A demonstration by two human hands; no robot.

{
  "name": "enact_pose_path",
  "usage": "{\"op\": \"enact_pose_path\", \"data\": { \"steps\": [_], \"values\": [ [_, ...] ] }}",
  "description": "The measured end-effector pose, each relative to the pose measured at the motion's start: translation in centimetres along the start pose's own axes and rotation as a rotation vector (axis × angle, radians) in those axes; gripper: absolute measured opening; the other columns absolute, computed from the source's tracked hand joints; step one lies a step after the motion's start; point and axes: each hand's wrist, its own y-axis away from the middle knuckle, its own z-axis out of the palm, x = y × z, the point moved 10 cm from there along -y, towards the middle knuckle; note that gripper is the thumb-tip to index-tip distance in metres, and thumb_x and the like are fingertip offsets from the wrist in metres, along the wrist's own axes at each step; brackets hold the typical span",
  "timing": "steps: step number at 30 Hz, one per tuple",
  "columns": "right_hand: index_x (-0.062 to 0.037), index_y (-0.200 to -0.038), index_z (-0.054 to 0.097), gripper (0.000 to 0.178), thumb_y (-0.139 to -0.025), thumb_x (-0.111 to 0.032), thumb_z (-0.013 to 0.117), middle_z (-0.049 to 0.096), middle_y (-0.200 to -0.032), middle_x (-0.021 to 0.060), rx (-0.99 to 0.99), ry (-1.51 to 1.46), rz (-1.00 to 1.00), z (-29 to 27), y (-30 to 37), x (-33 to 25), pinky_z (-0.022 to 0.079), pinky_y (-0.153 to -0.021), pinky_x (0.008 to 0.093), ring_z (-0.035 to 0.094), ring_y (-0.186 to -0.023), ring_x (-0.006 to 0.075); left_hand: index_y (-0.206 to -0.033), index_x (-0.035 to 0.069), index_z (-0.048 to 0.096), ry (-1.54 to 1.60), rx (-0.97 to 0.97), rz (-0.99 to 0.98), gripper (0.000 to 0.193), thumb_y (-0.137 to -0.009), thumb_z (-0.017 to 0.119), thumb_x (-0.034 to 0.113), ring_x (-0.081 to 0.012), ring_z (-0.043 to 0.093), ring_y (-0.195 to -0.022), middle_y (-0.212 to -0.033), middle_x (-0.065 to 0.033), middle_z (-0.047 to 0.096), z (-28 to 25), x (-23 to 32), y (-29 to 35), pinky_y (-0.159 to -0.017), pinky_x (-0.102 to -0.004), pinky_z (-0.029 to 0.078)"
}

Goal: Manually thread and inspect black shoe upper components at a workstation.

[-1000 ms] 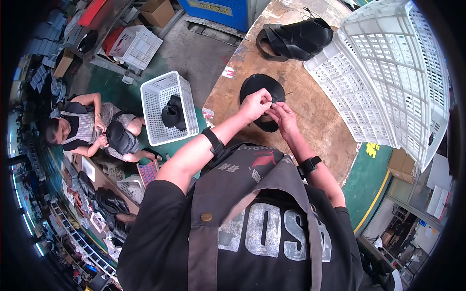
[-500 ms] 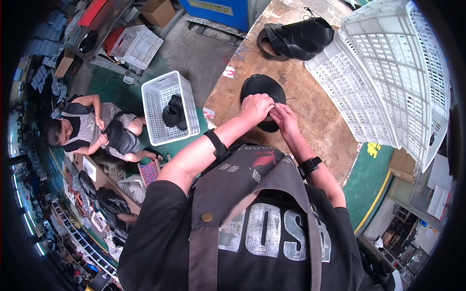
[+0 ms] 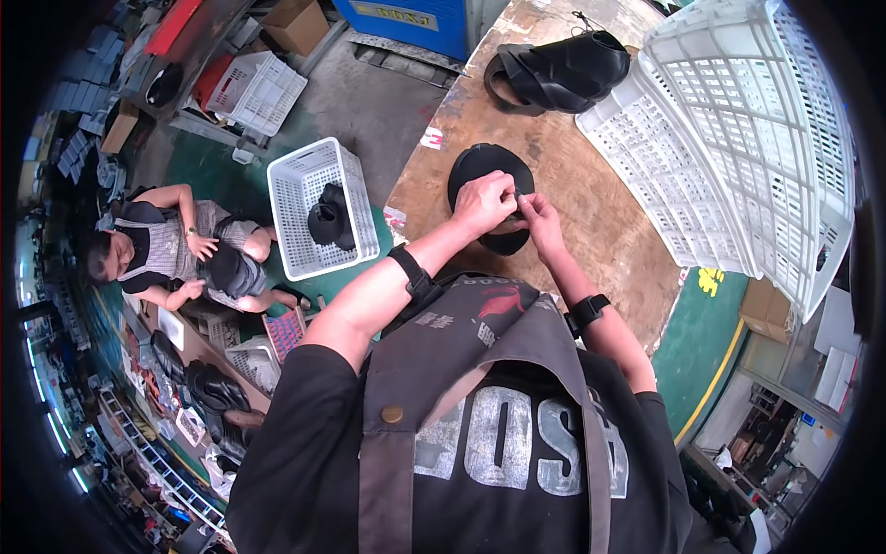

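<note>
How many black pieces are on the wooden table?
2: one black piece beneath the left hand and right hand, a second piece farther up the table, beside the white crates. The crates may hide more.

Left hand [image 3: 485,202], right hand [image 3: 542,222] close together, both pinching.

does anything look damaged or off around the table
Yes, the wooden tabletop looks worn: its surface is stained and scuffed, with ragged red-and-white scraps at its left edge.

Cardboard box [image 3: 295,26] near blue panel [image 3: 449,35]; co-worker [image 3: 166,242] seated.
</note>
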Motion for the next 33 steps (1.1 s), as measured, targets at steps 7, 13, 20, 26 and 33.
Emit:
{"op": "enact_pose_path", "data": {
  "steps": [7, 13, 20, 26, 33],
  "values": [
    [-0.0018, -0.088, 0.059, 0.009, -0.088, -0.010, 0.058, 0.061, -0.077, 0.0002, -0.137, 0.173, -0.175, 0.3, -0.3, -0.1, 0.044, -0.064, 0.0211, 0.055, -0.069, 0.0072, -0.078, 0.004, 0.062, 0.408, 0.061, -0.262, 0.011, -0.074, 0.064, 0.014, -0.0131, 0.062, -0.064, -0.068, -0.0055, 0.064, 0.2, -5.4, -0.3, -0.061, -0.0266, 0.048],
    [-0.0017, -0.088, 0.061, 0.010, -0.087, -0.011, 0.059, 0.061, -0.073, -0.0005, -0.038, 0.313, -0.117, -0.7, -0.5, 0.7, 0.044, -0.063, 0.0219, 0.055, -0.069, 0.0058, -0.083, 0.001, 0.062, 0.851, 0.126, -0.471, 0.009, -0.078, 0.063, 0.008, -0.0061, 0.056, -0.063, -0.069, 0.0001, 0.061, 1.8, -7.8, 1.1, -0.060, -0.0213, 0.046],
    [-0.0139, -0.115, 0.054, 0.047, -0.072, -0.022, 0.071, 0.060, -0.103, 0.0142, -0.009, 0.975, -0.496, -0.6, 1.5, -4.0, 0.050, -0.075, 0.0345, 0.060, -0.086, 0.0260, -0.094, 0.003, 0.061, 0.783, -0.083, -0.463, 0.016, -0.087, 0.058, 0.017, -0.0085, 0.056, -0.061, -0.074, -0.0019, 0.061, 1.1, -9.4, 1.3, -0.056, -0.0222, 0.046],
    [-0.0162, -0.124, 0.048, 0.059, -0.070, -0.028, 0.069, 0.055, -0.113, 0.0167, -0.161, 1.110, -0.216, -0.5, 1.3, 1.0, 0.049, -0.081, 0.0414, 0.059, -0.095, 0.0340, -0.094, 0.003, 0.057, 0.633, -0.075, -0.468, 0.029, -0.085, 0.061, 0.030, -0.0108, 0.055, -0.058, -0.068, -0.0021, 0.057, 0.4, -12.5, 3.8, -0.053, -0.0249, 0.045],
    [-0.0114, -0.126, 0.041, 0.049, -0.079, -0.019, 0.053, 0.063, -0.079, 0.0198, -0.040, 0.979, -0.184, -0.8, 0.5, 0.5, 0.049, -0.073, 0.0438, 0.064, -0.077, 0.0324, -0.143, 0.017, 0.017, -0.237, -0.354, -0.250, 0.104, -0.062, 0.074, 0.052, -0.0382, 0.052, -0.097, -0.104, -0.0233, 0.048, 0.7, -3.9, 6.5, -0.084, -0.0443, 0.045]
  ]
}}
